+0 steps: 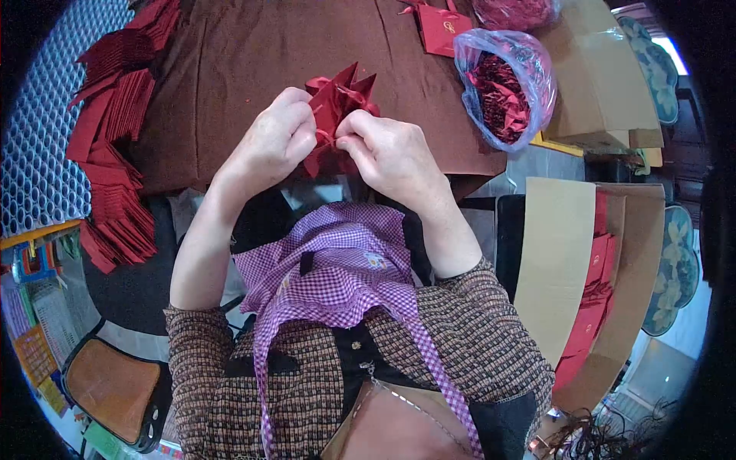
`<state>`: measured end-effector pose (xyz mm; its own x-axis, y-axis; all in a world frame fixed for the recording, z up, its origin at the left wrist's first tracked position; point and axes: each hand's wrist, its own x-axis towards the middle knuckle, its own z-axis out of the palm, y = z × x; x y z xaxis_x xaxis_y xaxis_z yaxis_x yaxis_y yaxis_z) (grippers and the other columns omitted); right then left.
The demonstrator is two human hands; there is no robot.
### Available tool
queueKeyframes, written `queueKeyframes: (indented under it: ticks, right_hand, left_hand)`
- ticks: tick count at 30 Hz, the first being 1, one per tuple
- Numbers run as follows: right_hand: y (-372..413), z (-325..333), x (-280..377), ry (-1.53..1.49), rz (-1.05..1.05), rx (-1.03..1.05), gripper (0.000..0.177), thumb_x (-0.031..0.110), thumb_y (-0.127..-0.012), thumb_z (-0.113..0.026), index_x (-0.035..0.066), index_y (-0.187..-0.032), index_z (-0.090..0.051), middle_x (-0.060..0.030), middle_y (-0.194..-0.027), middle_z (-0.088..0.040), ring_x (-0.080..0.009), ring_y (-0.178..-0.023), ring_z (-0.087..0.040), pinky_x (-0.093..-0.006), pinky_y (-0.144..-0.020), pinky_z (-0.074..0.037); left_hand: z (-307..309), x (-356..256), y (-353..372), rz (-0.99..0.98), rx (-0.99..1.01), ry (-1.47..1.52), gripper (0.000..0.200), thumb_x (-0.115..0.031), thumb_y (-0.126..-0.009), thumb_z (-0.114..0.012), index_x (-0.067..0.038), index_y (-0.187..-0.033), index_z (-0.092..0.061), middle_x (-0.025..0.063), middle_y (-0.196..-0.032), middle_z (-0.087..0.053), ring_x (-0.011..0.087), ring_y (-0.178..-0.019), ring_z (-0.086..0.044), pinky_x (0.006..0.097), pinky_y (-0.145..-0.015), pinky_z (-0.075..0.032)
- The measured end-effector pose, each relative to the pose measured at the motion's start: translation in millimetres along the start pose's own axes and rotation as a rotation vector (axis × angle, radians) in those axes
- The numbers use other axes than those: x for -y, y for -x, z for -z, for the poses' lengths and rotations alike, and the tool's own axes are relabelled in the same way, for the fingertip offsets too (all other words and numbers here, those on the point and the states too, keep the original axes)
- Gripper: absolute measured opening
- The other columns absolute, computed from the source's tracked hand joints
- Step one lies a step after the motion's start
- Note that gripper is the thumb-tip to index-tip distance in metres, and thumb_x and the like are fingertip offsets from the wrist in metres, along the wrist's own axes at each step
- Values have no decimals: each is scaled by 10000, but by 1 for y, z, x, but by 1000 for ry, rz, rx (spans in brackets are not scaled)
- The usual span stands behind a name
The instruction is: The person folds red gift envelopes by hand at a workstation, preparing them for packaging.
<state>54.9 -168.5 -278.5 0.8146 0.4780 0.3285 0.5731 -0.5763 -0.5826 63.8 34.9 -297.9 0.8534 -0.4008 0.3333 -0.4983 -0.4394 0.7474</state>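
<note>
Over the near edge of the brown-covered table, a small red paper gift bag (328,110) with pointed corners is between my two hands. Red ribbon (325,139) shows at the bag, stretching between my fingertips. My left hand (277,136) is closed at the bag's left side, its thumb and fingers pinched together on the ribbon. On the other side my right hand (395,157) is also closed, thumb against forefinger, pinching the ribbon. The fingertips partly hide the lower part of the bag.
Folded red bags (111,115) lie in overlapping stacks along the left. At the back right are a finished-looking red bag (445,29) and a clear plastic bag (540,84) of red ribbons. A cardboard box (556,261) with red bags stands at right; a chair (113,383) is lower left.
</note>
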Motion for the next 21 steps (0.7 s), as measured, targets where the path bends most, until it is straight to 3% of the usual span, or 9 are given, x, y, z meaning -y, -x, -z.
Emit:
queueKeyframes:
  ticks: [2, 3, 4, 7, 11, 15, 18, 20, 21]
  right_hand:
    - [1, -2, -1, -16, 17, -14, 76, 111, -841, -638, 62, -887, -602, -131, -719, -640, -293, -671, -653, -378, -587, -506]
    - [1, -3, -2, -4, -1, -22, 79, 110, -842, -638, 58, -889, -601, -134, -718, -639, -294, -670, -653, -378, -588, -505]
    - [0, -4, -3, 7, -16, -31, 82, 109, -842, -637, 53, -891, -600, -137, -717, -637, -294, -670, -653, -377, -588, -504]
    - [-2, -3, -6, 15, -35, -52, 82, 117, -847, -636, 49, -877, -602, -139, -715, -640, -300, -657, -652, -380, -583, -502]
    - [-5, -1, -9, 20, -86, -41, 95, 128, -846, -644, 45, -857, -598, -137, -710, -641, -301, -656, -653, -385, -569, -498]
    - [-7, -8, -9, 23, -120, 22, 90, 107, -848, -642, 39, -902, -615, -156, -753, -649, -307, -680, -658, -371, -576, -505]
    - [-9, -3, -13, -156, 27, -163, 261, 25, -850, -628, 31, -1111, -625, -143, -815, -676, -214, -693, -679, -309, -642, -532]
    - [-9, 17, -24, -208, -63, -329, 254, 31, -832, -625, 53, -1085, -635, -152, -913, -669, -273, -767, -671, -339, -708, -542]
    - [-6, 24, -41, -219, -78, -347, 286, 9, -839, -618, 38, -1123, -624, -100, -917, -660, -189, -793, -639, -286, -724, -521]
  left_hand:
    - [0, -3, 0, 25, 8, 78, 45, -13, -843, -513, 24, -849, -540, 194, -1105, -554, 318, -998, -572, 349, -850, -463]
    - [3, -1, 0, 11, 56, 50, 172, -24, -872, -515, 10, -1026, -584, 172, -1242, -533, 273, -1121, -551, 329, -897, -458]
    - [2, -2, 0, 12, 54, 47, 172, -24, -872, -515, 10, -1026, -584, 172, -1242, -533, 273, -1121, -551, 329, -897, -458]
    - [2, -9, 7, 167, -274, 243, 545, -97, -863, -617, -51, -1377, -441, 151, -1408, -415, 234, -1216, -487, 326, -893, -481]
    - [-20, 4, 40, 311, -234, 172, 780, -165, -746, -791, 24, -1383, -381, 187, -1357, -464, 299, -1256, -468, 411, -1003, -415]
    - [-53, 9, 47, 451, -189, 547, 594, -145, -801, -748, 43, -1290, -468, 151, -1159, -616, 198, -1062, -596, 326, -913, -473]
    - [-64, 23, 43, 546, -262, 450, 365, -113, -889, -643, 49, -1201, -548, 100, -1081, -654, 147, -969, -614, 280, -863, -487]
    - [-63, 26, 41, 464, -444, 832, 256, -80, -945, -542, 46, -1163, -590, 74, -1094, -648, 133, -980, -602, 276, -875, -478]
    - [-58, 30, 43, 503, -424, 911, 258, -82, -956, -519, 41, -1173, -587, 74, -1103, -644, 135, -997, -598, 281, -902, -465]
